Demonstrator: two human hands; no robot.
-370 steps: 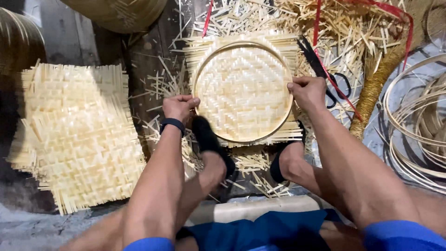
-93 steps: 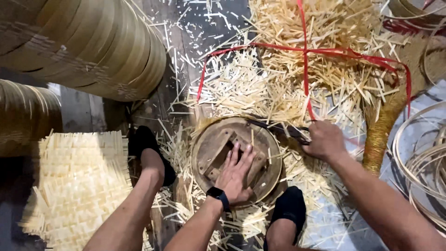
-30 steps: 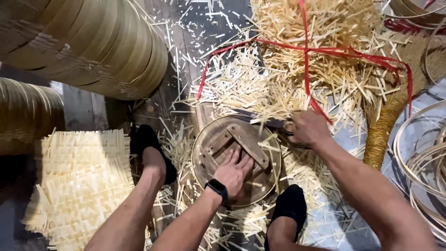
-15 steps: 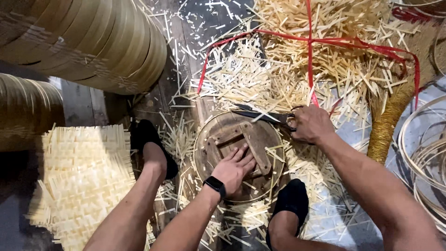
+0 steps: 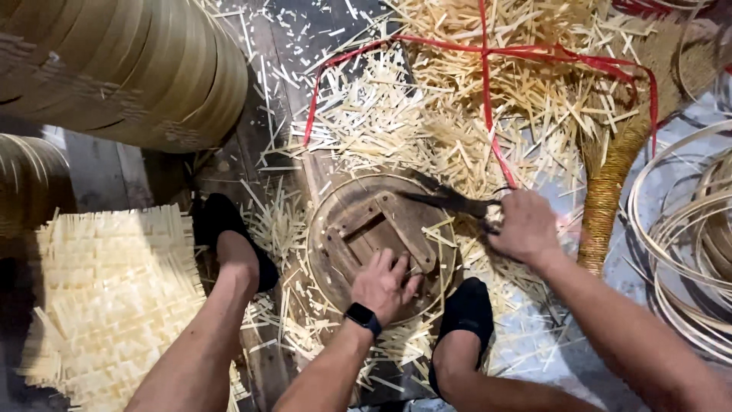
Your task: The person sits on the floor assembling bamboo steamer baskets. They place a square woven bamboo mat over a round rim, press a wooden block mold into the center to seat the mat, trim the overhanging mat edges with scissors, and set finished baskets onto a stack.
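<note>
The round wooden form [image 5: 381, 244] lay flat under my left hand [image 5: 385, 284], palm pressed open on it, while my right hand [image 5: 524, 226], gripping dark shears [image 5: 446, 203], stood at its far-right rim, blades pointing left along the edge

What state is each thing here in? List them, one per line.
Round wooden mould: flat on the floor, pinned under the left hand.
Shears: gripped by the right hand, blades over the mould's rim.
Woven bamboo mat: lying flat, edges untrimmed.
Red strap: loose across the bamboo offcuts.
</note>
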